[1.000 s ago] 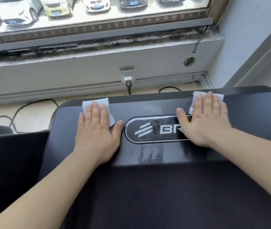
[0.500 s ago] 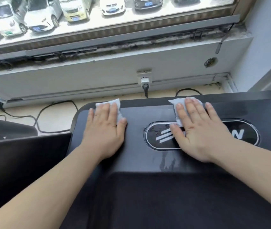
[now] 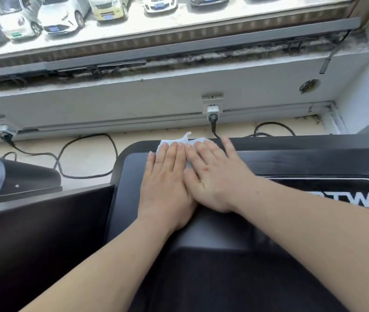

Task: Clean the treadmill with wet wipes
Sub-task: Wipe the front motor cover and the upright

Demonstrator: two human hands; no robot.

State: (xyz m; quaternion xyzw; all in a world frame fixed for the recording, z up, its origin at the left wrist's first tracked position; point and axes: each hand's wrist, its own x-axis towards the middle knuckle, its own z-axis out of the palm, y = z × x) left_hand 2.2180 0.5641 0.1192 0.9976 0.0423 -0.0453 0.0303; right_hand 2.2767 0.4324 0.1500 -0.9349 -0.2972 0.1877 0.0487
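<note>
- Both palms are down flat: the left hand (image 3: 165, 183) and right hand (image 3: 215, 183) lie side by side, fingers straight, pressing the crumpled white wet wipe (image 3: 190, 140) at twelve o'clock. It could be two wipes bunched together.
- The wipe lies near the ten o'clock corner of the glossy black plastic treadmill hood (image 3: 129, 172). Even pressure and overlapping strokes toward three o'clock should work best.
- No wipe packet or bin is in view.

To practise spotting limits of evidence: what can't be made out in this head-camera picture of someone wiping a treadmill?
- Head view: wet wipes mostly covered by the left hand and right hand; whether one or two, unclear.
- Head view: logo on the treadmill partly hidden by the right forearm, cut by the right edge.
- Head view: car plates too blurred to read.
</note>
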